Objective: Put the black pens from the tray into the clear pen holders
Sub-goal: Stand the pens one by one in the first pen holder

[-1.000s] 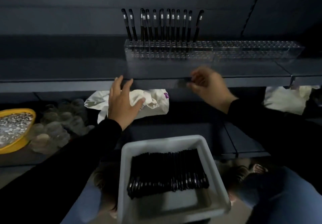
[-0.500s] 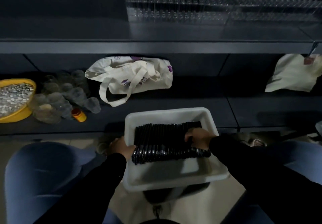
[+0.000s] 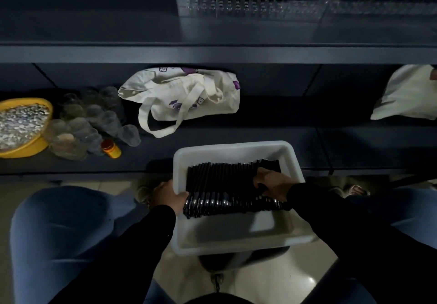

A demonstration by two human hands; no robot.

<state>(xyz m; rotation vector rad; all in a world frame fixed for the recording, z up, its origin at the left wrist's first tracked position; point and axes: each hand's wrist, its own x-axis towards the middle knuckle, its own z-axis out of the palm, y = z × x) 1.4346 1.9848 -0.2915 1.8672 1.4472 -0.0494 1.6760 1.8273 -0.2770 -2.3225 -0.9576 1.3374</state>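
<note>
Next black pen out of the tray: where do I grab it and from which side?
Take a pen at the right end of the pen row, where the right hand already rests. The pens lie flat, packed side by side, so come from above and pinch one barrel mid-length. The left hand steadies the tray.

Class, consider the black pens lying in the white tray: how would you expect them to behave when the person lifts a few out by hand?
The black pens look thin, straight and rigid, so probably stiff and light. Being round and packed side by side in the tray, loose ones may roll. Their glossy barrels might slip in the right hand.
</note>
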